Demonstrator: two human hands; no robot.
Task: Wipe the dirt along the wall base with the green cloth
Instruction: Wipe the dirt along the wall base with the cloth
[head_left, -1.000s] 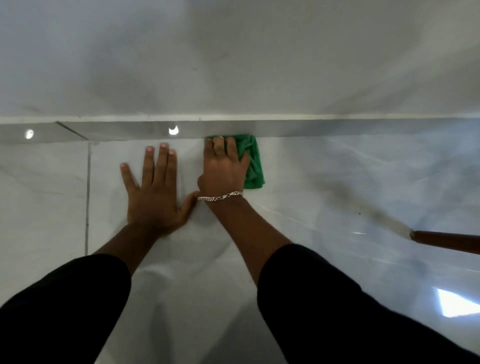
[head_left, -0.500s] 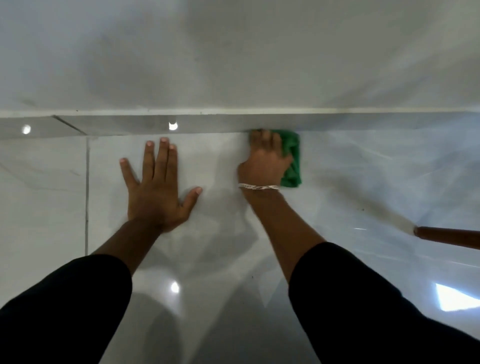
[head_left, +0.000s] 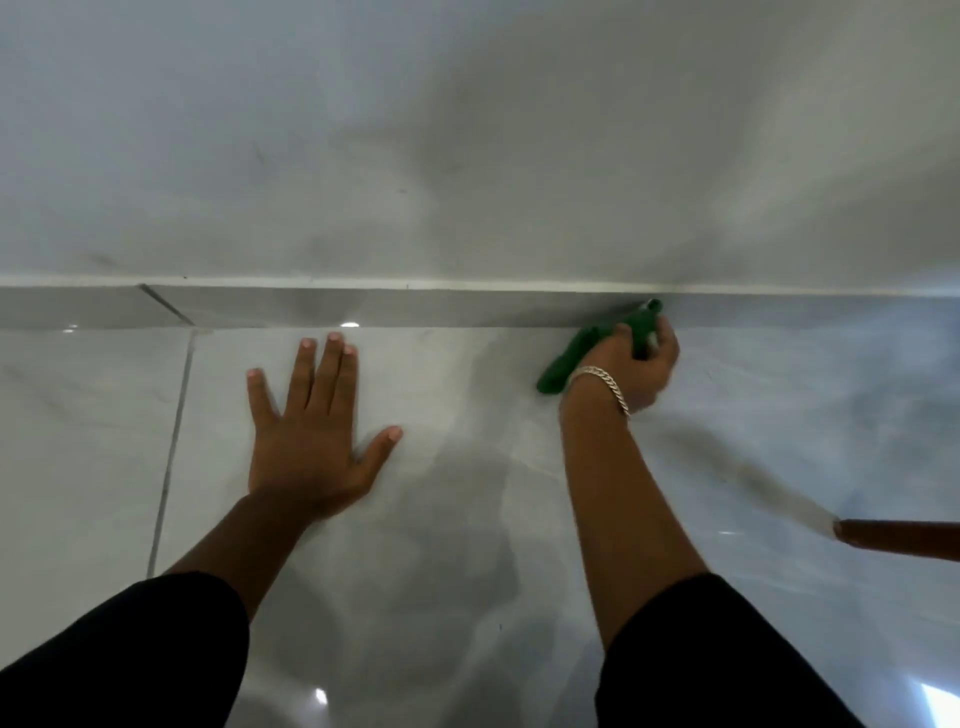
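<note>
right hand (head_left: 635, 370) grips green cloth (head_left: 582, 347) against wall base (head_left: 415, 307).

The left hand (head_left: 311, 431) lies flat on the floor (head_left: 467, 519), near the wall base (head_left: 415, 307). The right hand (head_left: 636, 364) is well to its right, up against the wall base, with the cloth (head_left: 587, 348) in it. A stick (head_left: 904, 538) lies on the floor at the far right. The wall (head_left: 467, 156) stands behind all of it.

The left hand (head_left: 311, 431) lies flat, fingers spread; the right hand (head_left: 636, 364) is curled closed, arm stretched forward.
</note>
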